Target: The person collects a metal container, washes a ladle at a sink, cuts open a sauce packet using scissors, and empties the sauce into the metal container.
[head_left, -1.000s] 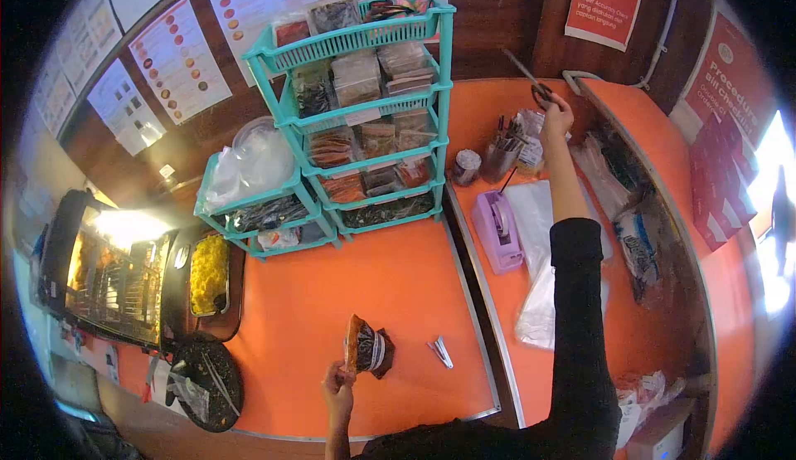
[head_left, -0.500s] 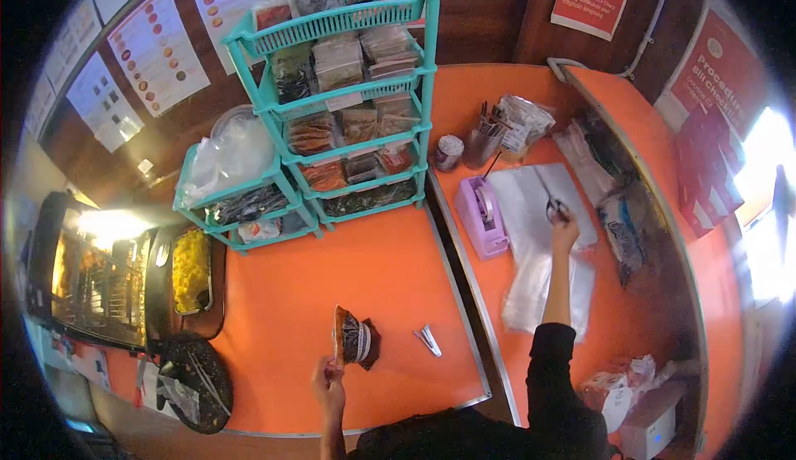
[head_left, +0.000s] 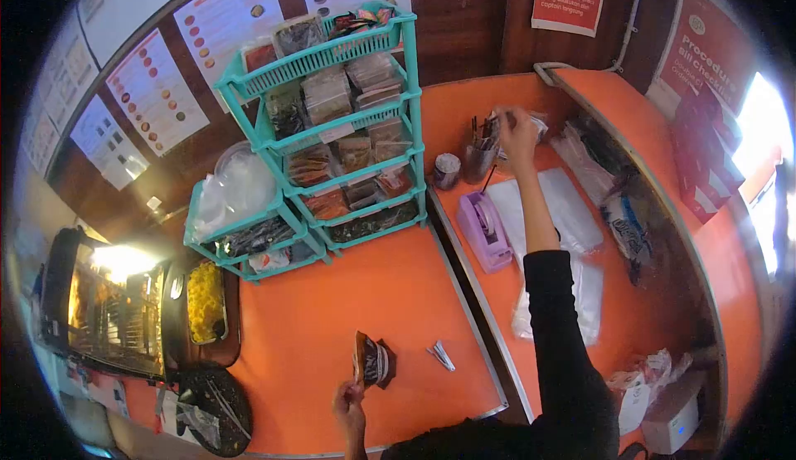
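Right hand (head_left: pixel 517 134) now up at the cup (head_left: pixel 478 165); left hand (head_left: pixel 350 402) keeps its pinch on the dark packet (head_left: pixel 379 364)

From where I stand, it is the right arm that has changed. Half a second ago the right hand was lower, over the clear plastic sheets (head_left: pixel 570 200), with dark-handled scissors in its grip. Now it has gone farther out, just beside the upright sticks in the cup, and the forearm reaches across the sheets. Its fingers are bent and point down, but I cannot tell how tightly they close, or whether the scissors are still among them.

The left hand is much as it was: thumb and fingers pinch the near edge of the packet, which lies just beyond the fingertips and a little to their right, over the bench (head_left: pixel 290 319). Farther right of that hand, apart from the packet, a small silvery tool (head_left: pixel 443 355) lies on the surface.

Around the right hand, the purple tape dispenser (head_left: pixel 487 247) sits nearer the body and to the left; the white-topped jar (head_left: pixel 447 173) stands to its left, past the cup.
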`<state>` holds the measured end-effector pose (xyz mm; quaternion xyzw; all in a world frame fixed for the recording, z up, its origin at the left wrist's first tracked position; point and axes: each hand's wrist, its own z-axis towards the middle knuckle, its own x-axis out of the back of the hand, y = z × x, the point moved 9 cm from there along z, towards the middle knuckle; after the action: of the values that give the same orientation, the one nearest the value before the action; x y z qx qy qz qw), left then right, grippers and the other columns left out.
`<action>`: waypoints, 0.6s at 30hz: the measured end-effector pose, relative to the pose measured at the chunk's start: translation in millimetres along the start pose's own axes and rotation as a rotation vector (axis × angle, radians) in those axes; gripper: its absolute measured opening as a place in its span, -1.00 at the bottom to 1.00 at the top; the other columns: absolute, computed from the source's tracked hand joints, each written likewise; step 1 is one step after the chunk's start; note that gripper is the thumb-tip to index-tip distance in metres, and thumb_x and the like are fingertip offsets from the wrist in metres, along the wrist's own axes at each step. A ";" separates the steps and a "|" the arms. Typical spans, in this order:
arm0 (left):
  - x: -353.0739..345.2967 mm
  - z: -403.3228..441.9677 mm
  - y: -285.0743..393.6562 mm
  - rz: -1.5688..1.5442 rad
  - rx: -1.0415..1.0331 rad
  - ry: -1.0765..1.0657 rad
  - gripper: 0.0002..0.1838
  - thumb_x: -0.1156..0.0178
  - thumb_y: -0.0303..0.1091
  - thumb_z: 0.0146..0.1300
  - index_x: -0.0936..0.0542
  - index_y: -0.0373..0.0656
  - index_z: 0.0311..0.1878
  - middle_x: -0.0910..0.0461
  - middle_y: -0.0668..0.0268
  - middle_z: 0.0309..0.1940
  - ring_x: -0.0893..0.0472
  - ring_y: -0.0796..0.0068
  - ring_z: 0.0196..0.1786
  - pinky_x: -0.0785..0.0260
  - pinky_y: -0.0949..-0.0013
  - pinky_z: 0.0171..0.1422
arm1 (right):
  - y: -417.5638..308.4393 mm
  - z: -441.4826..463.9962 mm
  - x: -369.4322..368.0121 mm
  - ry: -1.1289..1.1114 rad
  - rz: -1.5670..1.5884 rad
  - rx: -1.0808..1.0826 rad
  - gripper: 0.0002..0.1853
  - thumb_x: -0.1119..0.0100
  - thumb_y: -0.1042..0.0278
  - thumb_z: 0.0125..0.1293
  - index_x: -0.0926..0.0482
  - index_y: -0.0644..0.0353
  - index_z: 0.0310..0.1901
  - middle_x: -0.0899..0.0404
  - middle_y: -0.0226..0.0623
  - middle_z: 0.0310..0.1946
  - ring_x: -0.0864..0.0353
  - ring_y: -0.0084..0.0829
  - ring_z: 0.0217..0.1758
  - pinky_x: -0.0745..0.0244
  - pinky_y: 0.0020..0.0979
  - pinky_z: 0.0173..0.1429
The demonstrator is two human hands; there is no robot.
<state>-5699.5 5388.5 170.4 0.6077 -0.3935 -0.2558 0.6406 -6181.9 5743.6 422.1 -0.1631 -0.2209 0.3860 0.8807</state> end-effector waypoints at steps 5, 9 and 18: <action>5.2 -8.2 -5.3 -0.025 0.001 0.065 -0.91 -0.07 -0.45 0.22 -0.47 -0.27 -0.33 -0.35 0.43 -0.56 -0.35 0.62 -0.45 -0.20 0.51 -0.35 | -0.7 46.2 -21.1 -0.048 -0.155 -0.012 -0.73 -0.17 0.24 0.19 -0.48 0.32 -0.28 -0.58 0.00 -0.47 -0.59 0.04 -0.35 -0.45 -0.14 -0.28; 5.7 -6.7 -0.3 0.093 -0.010 0.064 -0.97 -0.08 -0.50 0.24 -0.48 -0.25 -0.30 -0.31 0.41 -0.57 -0.31 0.64 -0.45 -0.19 0.52 -0.36 | 44.2 18.3 -28.7 -0.177 -0.361 -0.111 -0.65 -0.19 0.18 0.16 -0.45 0.28 -0.15 -0.56 0.08 -0.43 -0.57 0.10 -0.32 -0.44 -0.04 -0.24; 7.3 10.1 6.7 -0.057 -0.065 0.027 -0.84 -0.11 -0.40 0.24 -0.41 -0.20 -0.44 -0.34 0.43 -0.57 -0.37 0.63 -0.44 -0.25 0.51 -0.38 | 149.3 -193.4 90.2 -0.832 -0.952 -0.631 -0.55 -0.15 0.15 0.05 -0.46 0.18 -0.03 -0.49 -0.16 -0.01 -0.46 -0.15 0.10 -0.24 0.00 0.19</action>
<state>-5704.7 5377.7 177.9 0.6012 -0.3586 -0.2783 0.6577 -6118.6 5885.7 213.3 -0.1355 -0.6878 -0.0933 0.7071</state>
